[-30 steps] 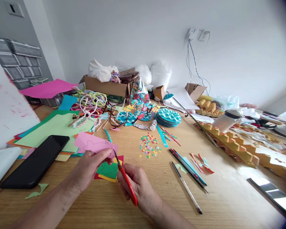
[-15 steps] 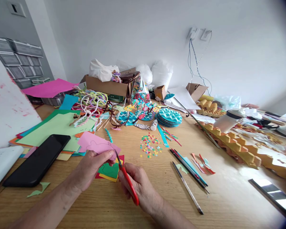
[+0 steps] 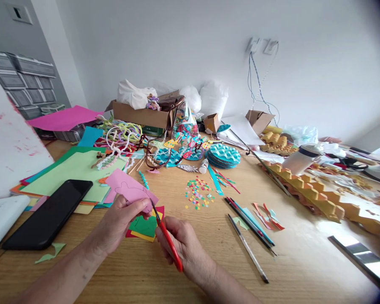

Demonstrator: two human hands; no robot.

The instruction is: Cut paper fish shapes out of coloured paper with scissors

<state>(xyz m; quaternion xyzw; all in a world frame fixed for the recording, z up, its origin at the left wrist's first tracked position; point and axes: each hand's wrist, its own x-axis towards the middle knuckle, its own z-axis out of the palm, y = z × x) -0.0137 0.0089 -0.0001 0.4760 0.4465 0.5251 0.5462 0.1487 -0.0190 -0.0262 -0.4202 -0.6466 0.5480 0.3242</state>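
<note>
Between the thumb and fingers of my left hand (image 3: 122,219) is a piece of pink paper (image 3: 123,182) with a fish-like outline drawn on it. My right hand (image 3: 182,242) grips red-handled scissors (image 3: 170,245), their blades at the right end of the paper, by the drawn line. How far apart the blades are, I cannot tell. Beneath my hands lie green paper (image 3: 144,227), yellow paper and red paper, partly covered by the left fingers. To the right of my right hand rest a brush or pen with a clear shaft (image 3: 247,249) and several pencils (image 3: 250,221).
A black phone (image 3: 49,213) and a stack of coloured paper (image 3: 66,169) lie on the left. Small confetti dots (image 3: 198,194) are spread mid-table. Behind them stand scalloped blue discs (image 3: 223,155) and a small white bottle (image 3: 203,166). Yellow egg cartons (image 3: 304,185) run along the right.
The pink paper has tilted up slightly in my left hand, showing more of the drawing. The scissors stay at its right end. The whole view has shifted slightly.
</note>
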